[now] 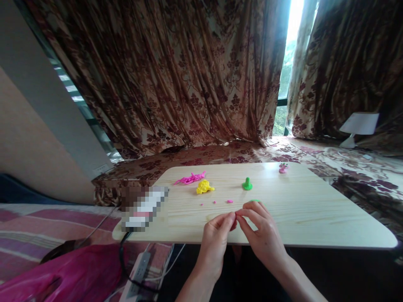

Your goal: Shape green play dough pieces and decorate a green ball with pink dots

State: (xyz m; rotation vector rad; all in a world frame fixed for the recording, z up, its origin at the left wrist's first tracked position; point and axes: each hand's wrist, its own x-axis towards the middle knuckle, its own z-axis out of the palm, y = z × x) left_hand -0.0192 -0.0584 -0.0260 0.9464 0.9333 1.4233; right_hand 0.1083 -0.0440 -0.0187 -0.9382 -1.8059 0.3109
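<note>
My left hand [214, 237] and my right hand [264, 230] meet above the table's near edge, thumbs and fingers pinched tip to tip. Whatever lies between the fingertips is too small to make out. Just beyond them is a short row of small pink modelling clay bits, the largest [229, 201] at its right end. A flat green piece [255, 200] shows partly behind my right fingers. Farther back stands a green clay shape [247, 184] with an upright stem on a wide base. To its left lie a lumpy yellow clay piece [204, 187] and a long knotted pink clay piece [190, 179].
The pale wooden table [324, 214] has rounded corners. A small pink figure [283, 168] stands near its back right. At the left edge lies a blurred-out object [146, 207] with a black cable. Beyond are patterned curtains [195, 75] and a white lamp [359, 123].
</note>
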